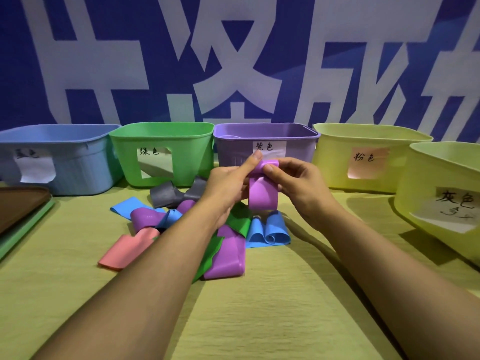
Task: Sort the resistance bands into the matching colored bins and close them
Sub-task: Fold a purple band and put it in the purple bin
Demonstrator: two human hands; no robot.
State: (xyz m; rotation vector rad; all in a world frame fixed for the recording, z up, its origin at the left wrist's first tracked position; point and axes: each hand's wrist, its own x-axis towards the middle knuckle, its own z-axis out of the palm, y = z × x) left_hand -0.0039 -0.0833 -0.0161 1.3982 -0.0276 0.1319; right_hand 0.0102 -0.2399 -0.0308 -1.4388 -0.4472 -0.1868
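Both hands are pinching one purple band (262, 193): left hand (228, 185) and right hand (298, 188) each have thumb and fingers clamped on its top fold, so it hangs as a loop just in front of the purple bin (293, 152) at 12 o'clock. Looks to me like the purple-sorting step, band lifted but not dropped yet. Next move I'd say is carrying it forward over the rim and letting go with both hands, nothing tricky since the bin is open.

Under my wrists sits the leftover pile: blue band (270, 231), green band (237, 220), another purple one (228, 258), pink band (124, 250) at 8 o'clock, grey band (166, 194) near 11. They overlap, so picking singles may snag neighbours. Green bin (181, 141) and blue bin (78, 165) sit at 10, yellow bins at 2. Lids (20, 211) are stacked at 9 o'clock.
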